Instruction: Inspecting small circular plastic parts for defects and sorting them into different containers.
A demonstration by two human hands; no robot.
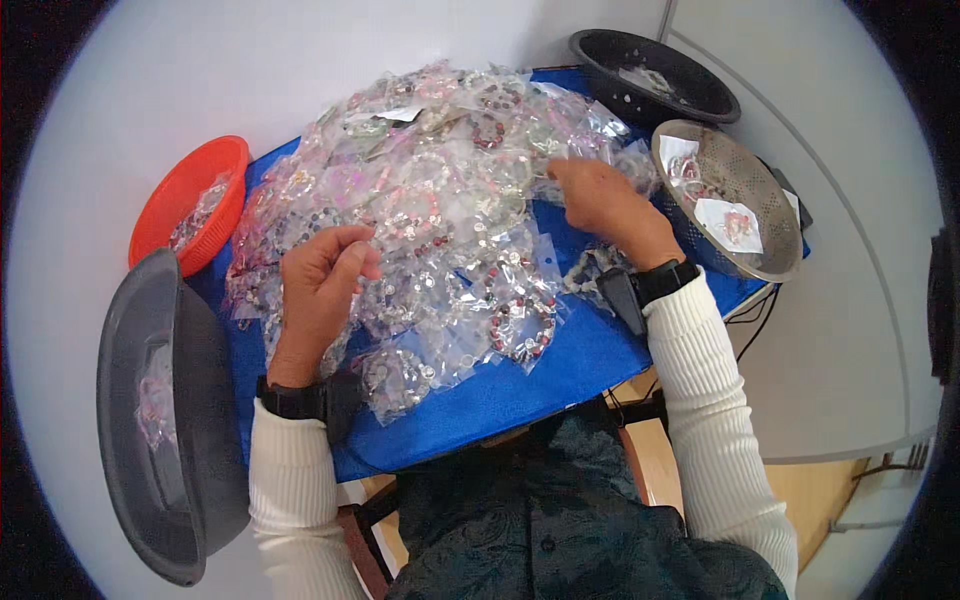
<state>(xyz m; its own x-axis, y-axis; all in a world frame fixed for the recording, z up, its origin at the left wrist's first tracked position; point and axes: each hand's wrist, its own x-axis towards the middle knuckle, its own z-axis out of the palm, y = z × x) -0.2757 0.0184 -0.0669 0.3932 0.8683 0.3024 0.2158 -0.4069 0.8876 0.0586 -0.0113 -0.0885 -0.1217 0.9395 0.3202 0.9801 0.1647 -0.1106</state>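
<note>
A wide heap of small clear plastic bags (430,190) covers most of the blue tabletop; many hold beaded bracelets in red, pink, white and dark tones. My left hand (322,285) is over the heap's left front part, fingers curled in near the thumb, with nothing visible in them. At the heap's right edge, my right hand (605,203) points inward with bent, closed fingers. Its fingertips are at the bags, and whatever they grip is hidden. One bagged bracelet of red and dark beads (522,322) lies near the front, between my hands.
At the left stand a red plastic basket (222,225) and a large grey basin (115,400), both with bags inside. A black basin (700,100) and a metal colander (780,245) with white-backed packets sit at the right. Cables (765,325) hang past the blue table's (590,365) right edge.
</note>
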